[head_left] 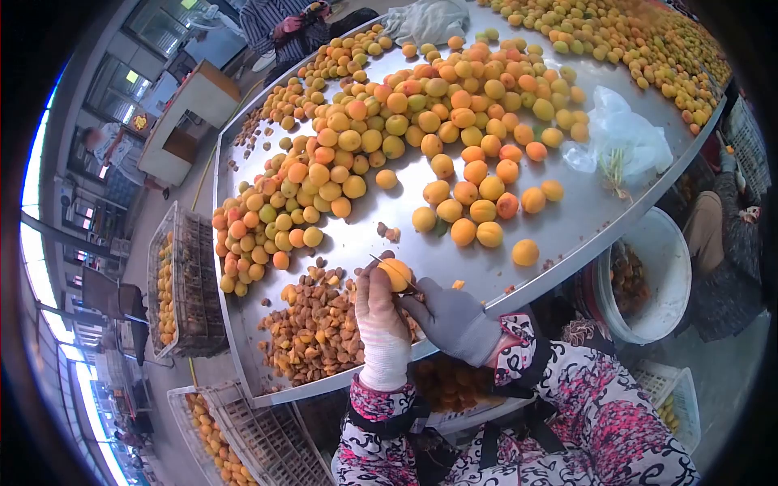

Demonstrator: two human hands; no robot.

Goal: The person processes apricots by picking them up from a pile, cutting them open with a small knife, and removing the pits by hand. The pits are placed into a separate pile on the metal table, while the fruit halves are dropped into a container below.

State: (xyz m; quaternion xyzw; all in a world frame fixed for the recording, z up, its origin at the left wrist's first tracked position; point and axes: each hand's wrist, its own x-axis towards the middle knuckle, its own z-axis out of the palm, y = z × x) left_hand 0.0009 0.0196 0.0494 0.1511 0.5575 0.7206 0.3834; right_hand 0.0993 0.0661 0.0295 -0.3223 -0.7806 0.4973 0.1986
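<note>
An orange-yellow apricot (395, 275) is held between my two hands above the front edge of the metal table (348, 243). My left hand (381, 312), in a pale glove with the fingers showing, is closed on the fruit from the left. My right hand (454, 318), in a grey glove, pinches something thin and dark against the fruit; I cannot make out what it is. Below and left of my hands lies a heap of brown pits (312, 336). Beyond them spreads a large pile of apricots (356, 146).
A white bucket (677, 279) stands at the right beyond the table edge. Crates of apricots (190, 292) are on the floor at the left. A clear plastic bag (620, 134) lies on the table. Another person's hands (288, 27) show at the far side.
</note>
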